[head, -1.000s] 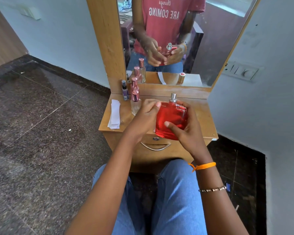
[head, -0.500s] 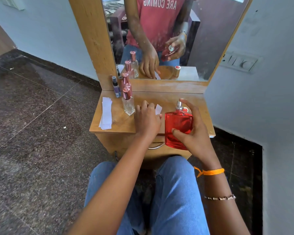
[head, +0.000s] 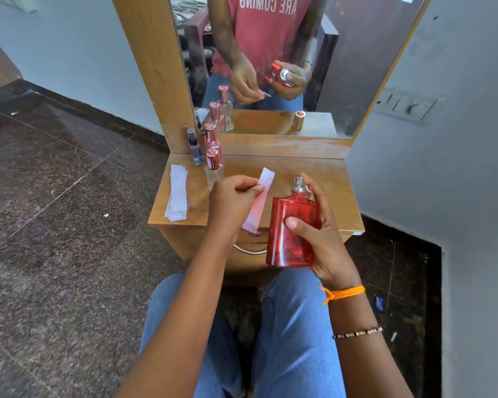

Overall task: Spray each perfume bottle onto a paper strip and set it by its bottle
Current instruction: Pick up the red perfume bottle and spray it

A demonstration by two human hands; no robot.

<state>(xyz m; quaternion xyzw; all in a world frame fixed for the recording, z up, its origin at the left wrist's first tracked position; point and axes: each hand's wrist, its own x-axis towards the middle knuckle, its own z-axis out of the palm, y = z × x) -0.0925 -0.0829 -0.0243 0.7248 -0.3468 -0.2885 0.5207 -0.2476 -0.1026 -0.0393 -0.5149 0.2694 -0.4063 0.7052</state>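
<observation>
A: status?

B: spray step on the red bottle [head: 292, 231]; right hand [head: 322, 237] wraps it, thumb across the front, one finger up by the bare silver nozzle [head: 298, 183]; bottle is lifted off the table [head: 328, 179], over its front edge.

A: strip?

B: left hand [head: 230, 202] pinches one paper strip [head: 259, 202] between thumb and fingertips, just beside the bottle; no spray visible yet.

A: next?

B: probably turn the nozzle at the strip, press, then set bottle and strip down side by side; I can't tell which way the nozzle faces.

A: the rest?

B: spare strips [head: 177, 196] on the left of the table; three capped bottles [head: 213, 165] near the mirror [head: 357, 53], apparently not done.
</observation>
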